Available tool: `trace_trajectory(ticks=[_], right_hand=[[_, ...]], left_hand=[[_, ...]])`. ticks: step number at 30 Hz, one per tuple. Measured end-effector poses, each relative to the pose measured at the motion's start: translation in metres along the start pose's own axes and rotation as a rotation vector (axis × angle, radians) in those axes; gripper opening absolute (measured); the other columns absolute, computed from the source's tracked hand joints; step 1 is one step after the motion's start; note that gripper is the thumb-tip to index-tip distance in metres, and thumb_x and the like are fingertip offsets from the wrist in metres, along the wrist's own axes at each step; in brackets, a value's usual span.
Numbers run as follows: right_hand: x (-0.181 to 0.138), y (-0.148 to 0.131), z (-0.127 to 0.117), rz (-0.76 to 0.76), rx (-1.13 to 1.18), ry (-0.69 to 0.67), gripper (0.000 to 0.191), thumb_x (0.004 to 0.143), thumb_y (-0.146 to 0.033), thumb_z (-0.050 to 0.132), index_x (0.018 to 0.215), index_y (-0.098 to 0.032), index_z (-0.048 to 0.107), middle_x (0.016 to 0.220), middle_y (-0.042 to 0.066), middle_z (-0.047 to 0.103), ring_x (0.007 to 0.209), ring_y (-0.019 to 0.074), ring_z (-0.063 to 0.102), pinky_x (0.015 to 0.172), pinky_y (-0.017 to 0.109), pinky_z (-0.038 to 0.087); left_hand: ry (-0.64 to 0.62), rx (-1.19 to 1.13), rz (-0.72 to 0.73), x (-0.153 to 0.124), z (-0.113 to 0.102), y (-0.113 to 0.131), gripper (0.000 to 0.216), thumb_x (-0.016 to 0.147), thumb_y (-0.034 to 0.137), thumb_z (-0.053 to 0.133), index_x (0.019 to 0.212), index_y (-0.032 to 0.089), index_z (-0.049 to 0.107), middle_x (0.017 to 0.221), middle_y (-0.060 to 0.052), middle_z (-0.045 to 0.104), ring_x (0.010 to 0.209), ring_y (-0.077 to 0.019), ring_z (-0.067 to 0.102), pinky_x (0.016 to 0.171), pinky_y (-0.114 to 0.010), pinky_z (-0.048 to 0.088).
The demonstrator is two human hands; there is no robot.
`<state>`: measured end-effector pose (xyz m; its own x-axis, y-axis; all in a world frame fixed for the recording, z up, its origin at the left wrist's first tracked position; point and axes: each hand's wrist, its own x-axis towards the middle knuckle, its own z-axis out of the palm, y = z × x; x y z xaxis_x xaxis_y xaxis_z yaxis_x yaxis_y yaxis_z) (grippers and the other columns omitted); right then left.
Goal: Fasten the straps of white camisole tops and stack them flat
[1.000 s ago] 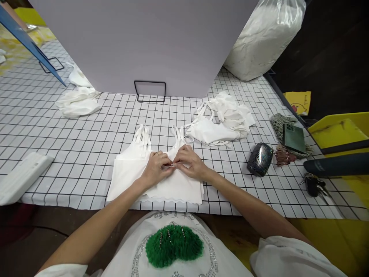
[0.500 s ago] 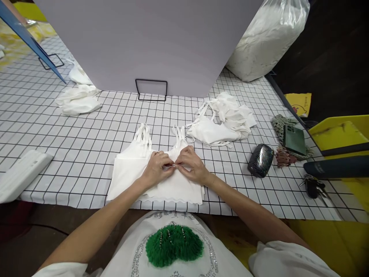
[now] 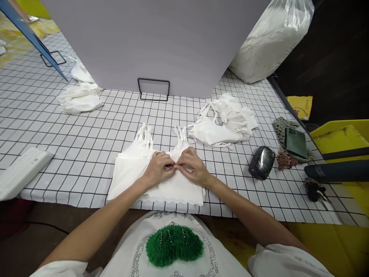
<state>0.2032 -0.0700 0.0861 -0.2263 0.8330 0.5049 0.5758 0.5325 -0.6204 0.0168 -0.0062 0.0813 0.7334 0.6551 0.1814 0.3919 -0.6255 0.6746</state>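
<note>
A stack of white strappy camisole tops (image 3: pixel 129 177) lies flat near the table's front edge, its thin straps pointing away from me. Over the middle of its neckline, my left hand (image 3: pixel 160 165) is closed in a pinch, a ring on one finger. Facing it, my right hand (image 3: pixel 191 165) pinches too, and the fingertips of both almost meet. Between them shows a small white strip (image 3: pixel 175 166), too tiny to tell what it is. Just beyond my right hand is a loose heap of white strappy garments (image 3: pixel 225 123).
A grey upright panel (image 3: pixel 155 46) with a black wire stand rises at the back. White cloth (image 3: pixel 79 100) lies at left, near a white power strip-like box (image 3: pixel 24 173). Toward the right are a dark shiny case (image 3: pixel 261 162), a green phone (image 3: pixel 296 142), keys (image 3: pixel 315 190) and a stuffed plastic bag (image 3: pixel 265 46).
The view has shifted very slightly. Both hands keep their pinch at the same spot on the tops, and nothing else has visibly moved.
</note>
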Motion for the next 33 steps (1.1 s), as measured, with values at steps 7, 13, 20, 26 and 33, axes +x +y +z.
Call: trace_trajectory(ticks=[7, 13, 20, 26, 33], right_hand=[[0.0006, -0.0008, 0.0000, -0.016, 0.001, 0.005, 0.009, 0.093, -0.017, 0.059, 0.086, -0.022, 0.061, 0.073, 0.002, 0.067, 0.083, 0.0211, 0.053, 0.084, 0.045, 0.042], [0.0002, -0.0005, 0.0007, -0.014, -0.025, -0.003, 0.010, 0.093, -0.017, 0.059, 0.084, -0.022, 0.061, 0.073, 0.001, 0.067, 0.083, 0.0209, 0.054, 0.086, 0.046, 0.041], [0.0014, -0.0005, 0.0002, -0.004, -0.015, 0.020, 0.008, 0.092, -0.017, 0.058, 0.086, -0.021, 0.061, 0.072, 0.002, 0.064, 0.080, 0.0203, 0.054, 0.084, 0.044, 0.042], [0.0007, -0.0003, -0.0013, 0.042, -0.018, -0.008, 0.010, 0.093, -0.019, 0.057, 0.084, -0.021, 0.061, 0.072, 0.003, 0.063, 0.079, 0.0207, 0.054, 0.083, 0.044, 0.042], [0.0010, -0.0010, -0.0025, 0.028, -0.036, -0.040, 0.012, 0.093, -0.016, 0.055, 0.083, -0.022, 0.059, 0.072, 0.003, 0.062, 0.081, 0.0216, 0.053, 0.083, 0.044, 0.042]], left_hand=[[0.004, 0.001, 0.004, 0.0001, -0.0003, 0.0005, 0.013, 0.084, 0.020, 0.064, 0.072, 0.020, 0.069, 0.064, 0.001, 0.063, 0.069, -0.0170, 0.052, 0.072, -0.034, 0.033], [0.000, 0.026, 0.011, 0.0003, 0.0003, -0.0002, 0.013, 0.084, 0.020, 0.065, 0.073, 0.020, 0.071, 0.064, 0.001, 0.063, 0.069, -0.0169, 0.053, 0.073, -0.034, 0.033], [-0.003, 0.021, 0.003, 0.0009, -0.0013, 0.0027, 0.016, 0.086, 0.022, 0.064, 0.070, 0.020, 0.070, 0.064, 0.001, 0.064, 0.068, -0.0162, 0.052, 0.073, -0.034, 0.034], [0.008, 0.029, -0.010, 0.0009, -0.0005, 0.0020, 0.014, 0.085, 0.021, 0.066, 0.072, 0.021, 0.070, 0.064, 0.001, 0.065, 0.068, -0.0165, 0.052, 0.072, -0.034, 0.034], [-0.001, 0.023, 0.003, -0.0001, -0.0002, 0.0001, 0.017, 0.087, 0.022, 0.065, 0.071, 0.021, 0.071, 0.062, 0.001, 0.062, 0.067, -0.0163, 0.051, 0.073, -0.034, 0.034]])
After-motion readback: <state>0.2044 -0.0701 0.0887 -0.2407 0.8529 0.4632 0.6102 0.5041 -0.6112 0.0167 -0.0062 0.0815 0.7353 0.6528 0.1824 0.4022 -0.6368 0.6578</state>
